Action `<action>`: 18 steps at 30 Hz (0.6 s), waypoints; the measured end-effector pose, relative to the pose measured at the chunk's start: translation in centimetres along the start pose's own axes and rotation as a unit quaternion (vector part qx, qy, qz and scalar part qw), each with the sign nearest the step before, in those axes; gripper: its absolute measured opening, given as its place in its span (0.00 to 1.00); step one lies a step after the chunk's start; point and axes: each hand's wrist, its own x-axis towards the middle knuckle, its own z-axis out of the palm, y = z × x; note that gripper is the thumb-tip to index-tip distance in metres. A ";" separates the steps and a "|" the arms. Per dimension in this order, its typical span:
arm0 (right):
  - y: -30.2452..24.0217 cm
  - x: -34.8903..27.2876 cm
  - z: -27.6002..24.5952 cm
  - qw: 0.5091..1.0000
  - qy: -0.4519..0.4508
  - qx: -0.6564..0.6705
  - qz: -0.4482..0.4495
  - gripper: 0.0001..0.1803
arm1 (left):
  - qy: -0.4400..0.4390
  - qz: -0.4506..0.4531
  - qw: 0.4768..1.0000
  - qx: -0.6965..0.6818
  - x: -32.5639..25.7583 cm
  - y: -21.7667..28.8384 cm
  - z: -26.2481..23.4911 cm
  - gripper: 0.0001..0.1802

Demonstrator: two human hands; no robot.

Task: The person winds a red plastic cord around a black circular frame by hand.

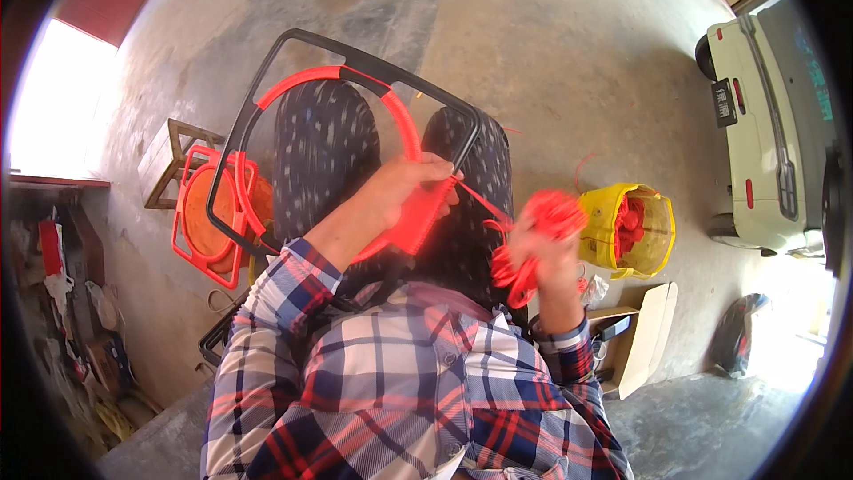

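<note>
Across my lap rests a black frame (pixel 267 71) with rounded corners and a ring inside it. Much of the ring is wrapped in red cord (pixel 404 120), and bare black shows in places. My left hand (pixel 404 185) is closed on the ring's right side, thumb on top, beside a flat red woven piece (pixel 416 220). From there a taut red strand (pixel 484 203) runs to my right hand (pixel 544 258), which is closed around a loose bundle of red cord (pixel 558 212). Loops of that bundle hang below the fingers. Some left fingertips are hidden behind the red piece.
To my right a yellow container (pixel 602 227) holds more red cord, with an open cardboard box (pixel 653 329) nearer me. At left stand a red frame with an orange round seat (pixel 211 213) and a wooden stool (pixel 160 164). A pale vehicle (pixel 755 124) is parked far right.
</note>
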 end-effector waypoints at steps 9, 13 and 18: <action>-2.9 0.0 -4.2 0.992 0.111 0.054 0.028 0.24 | -0.035 -0.035 0.999 -0.007 -0.6 1.2 -1.3 0.09; 0.7 2.7 -0.4 0.878 -0.169 -0.447 0.001 0.35 | -0.047 -0.024 0.999 -0.013 -1.6 0.9 -0.5 0.08; 0.9 7.0 2.0 0.926 -0.011 -0.377 -0.021 0.45 | -0.077 0.016 0.997 -0.012 -1.7 -0.1 0.0 0.08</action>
